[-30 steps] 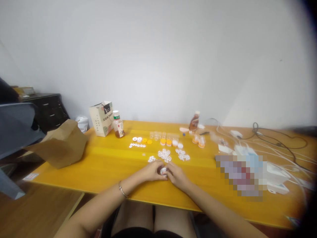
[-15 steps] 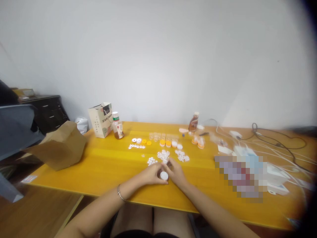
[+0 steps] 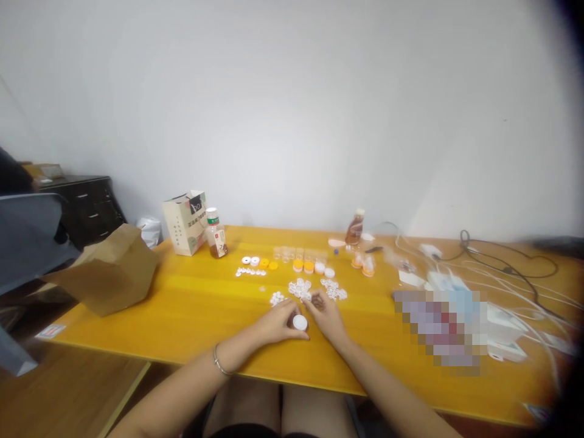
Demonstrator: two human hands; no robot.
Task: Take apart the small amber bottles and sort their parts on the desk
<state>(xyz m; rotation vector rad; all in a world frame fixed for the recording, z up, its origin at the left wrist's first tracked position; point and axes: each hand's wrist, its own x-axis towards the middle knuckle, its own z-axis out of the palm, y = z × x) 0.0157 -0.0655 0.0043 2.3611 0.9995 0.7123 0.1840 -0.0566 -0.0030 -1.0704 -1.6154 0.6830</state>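
Note:
My left hand [image 3: 281, 322] is curled round a small container with a round white lid [image 3: 300, 322], whose top faces up near the table's front edge. Just to its right, my right hand [image 3: 327, 317] is apart from the lid, thumb and fingers brought together. Whatever those fingertips pinch, if anything, is too small to make out. Beyond them lies a pile of small white rings [image 3: 298, 287], with a second ring pile [image 3: 334, 289] to its right. Small white pieces [image 3: 277, 298] are heaped beyond my left hand.
Farther back stand orange-lidded jars [image 3: 309, 266], white-lidded jars [image 3: 320, 267], clear cups [image 3: 288, 253] and rows of caps [image 3: 255, 261]. A paper bag [image 3: 182, 225] and a drink bottle [image 3: 216, 234] are at left, another bottle [image 3: 354, 228] at back. Cables [image 3: 497, 267] spread at right.
My right hand has drawn slightly right, away from the white lid. The left hand keeps its hold on the container, and the whole view has shifted a little.

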